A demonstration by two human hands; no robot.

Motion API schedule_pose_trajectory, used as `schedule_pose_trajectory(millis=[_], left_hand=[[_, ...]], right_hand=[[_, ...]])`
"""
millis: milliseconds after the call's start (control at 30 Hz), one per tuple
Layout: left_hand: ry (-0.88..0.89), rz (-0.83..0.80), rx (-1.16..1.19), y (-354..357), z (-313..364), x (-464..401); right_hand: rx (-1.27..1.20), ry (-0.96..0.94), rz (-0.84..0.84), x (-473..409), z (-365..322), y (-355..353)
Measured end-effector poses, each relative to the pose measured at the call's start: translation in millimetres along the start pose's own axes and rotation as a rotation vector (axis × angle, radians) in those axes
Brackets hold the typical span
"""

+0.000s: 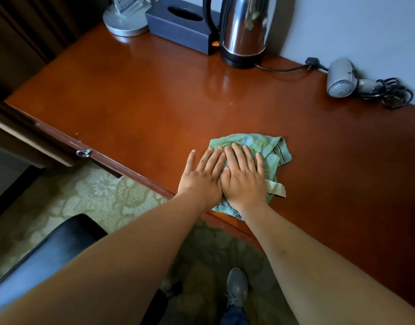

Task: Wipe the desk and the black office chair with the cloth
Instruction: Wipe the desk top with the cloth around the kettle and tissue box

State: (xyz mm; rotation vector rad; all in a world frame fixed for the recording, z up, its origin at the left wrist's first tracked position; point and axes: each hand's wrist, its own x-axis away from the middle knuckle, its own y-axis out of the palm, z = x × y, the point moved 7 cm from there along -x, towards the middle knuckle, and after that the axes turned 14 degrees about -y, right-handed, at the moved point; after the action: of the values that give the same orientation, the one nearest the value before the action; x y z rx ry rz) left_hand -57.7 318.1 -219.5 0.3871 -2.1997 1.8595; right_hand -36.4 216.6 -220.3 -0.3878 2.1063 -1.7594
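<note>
A: Cloth (265, 146), green terry, crumpled flat on the surface (136, 102) near the front edge, roughly mid-length. One fold spilling just over that edge.

B: Hands?

A: Left hand (203, 175) and right hand (245, 177) side by side, thumbs touching, palms down. Fingers (237, 152) straight and slightly spread, curled round nothing. Right hand wholly on the cloth; left hand half on it, outer fingers on bare wood.

B: Handling?

A: Soft, limp, light. Likely to bunch and ride up under a push rather than slide as a sheet. Best taken under flat palms at the middle, as now, with loose corners tucked in. Glossy surface, so probably little drag.

B: Obstacles?

A: Along the back edge: kettle (242, 29) with cord trailing right, tissue box (178, 22) touching it on the left, round lamp base (125, 25) at the back left corner, hair dryer (340, 78) with tangled cable toward the back right. All well apart from the cloth.

B: Stage?

A: By the look of it, desk wiping under way, front strip. Black office chair (49, 249) low at left, beside the left forearm, off the surface, not yet touched by the cloth.
</note>
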Motion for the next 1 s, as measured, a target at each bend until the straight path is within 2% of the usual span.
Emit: schedule_pose_trajectory(millis=[233,633,733,1000], left_hand=[[0.054,0.009,0.034,22,-26,54],[0.124,0.015,0.033,21,-28,49],[0.076,0.005,0.030,9,-27,26],[-0.098,0.010,-0.032,-27,-51,-108]], right_hand=[[0.014,0.070,-0.017,46,-51,3],[0.030,0.051,-0.057,37,-48,-1],[0.019,-0.007,-0.045,11,-37,-3],[-0.009,-0.129,0.073,-137,8,10]])
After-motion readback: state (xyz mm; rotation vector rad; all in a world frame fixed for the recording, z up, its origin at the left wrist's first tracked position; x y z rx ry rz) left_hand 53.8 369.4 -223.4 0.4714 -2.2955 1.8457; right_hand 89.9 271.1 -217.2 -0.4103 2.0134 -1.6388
